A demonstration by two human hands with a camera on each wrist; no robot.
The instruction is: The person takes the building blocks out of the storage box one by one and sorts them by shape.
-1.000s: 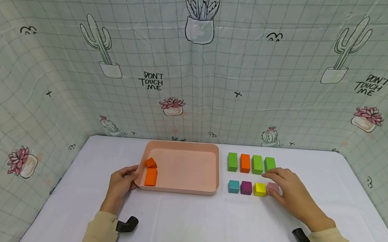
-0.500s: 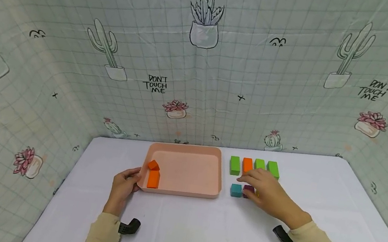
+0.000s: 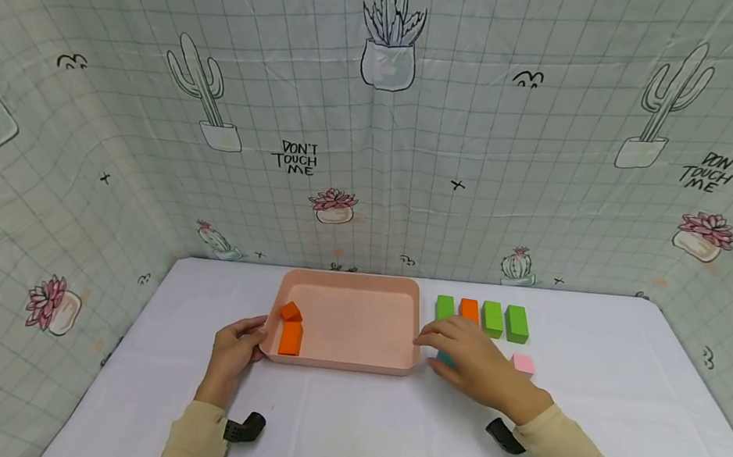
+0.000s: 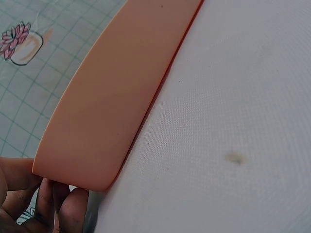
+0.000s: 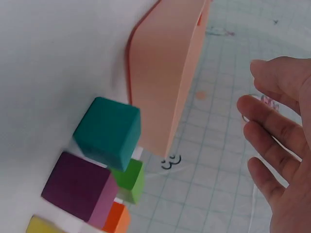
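A shallow peach tray (image 3: 346, 365) lies on the white table, with an orange block (image 3: 290, 339) and a small orange piece (image 3: 291, 312) at its left end. My left hand (image 3: 231, 354) grips the tray's near left corner; the left wrist view shows curled fingers at the end of its wall. Over the front row of cubes hovers my right hand (image 3: 477, 365), fingers parted and holding nothing, fingertips near the tray's right rim. It partly covers a teal cube (image 5: 108, 131). In the right wrist view a purple cube (image 5: 77, 187) and a yellow cube (image 5: 43, 225) follow.
Behind the right hand stand green blocks (image 3: 518, 325) and an orange block (image 3: 469, 310) in a row. A pink cube (image 3: 522, 364) sits right of the hand. A printed cloth (image 3: 421, 150) rises behind the table.
My right hand has moved left along the front row, from the pink cube past the yellow and purple ones to the teal cube. The left hand stays on the tray. The head view has shifted slightly.
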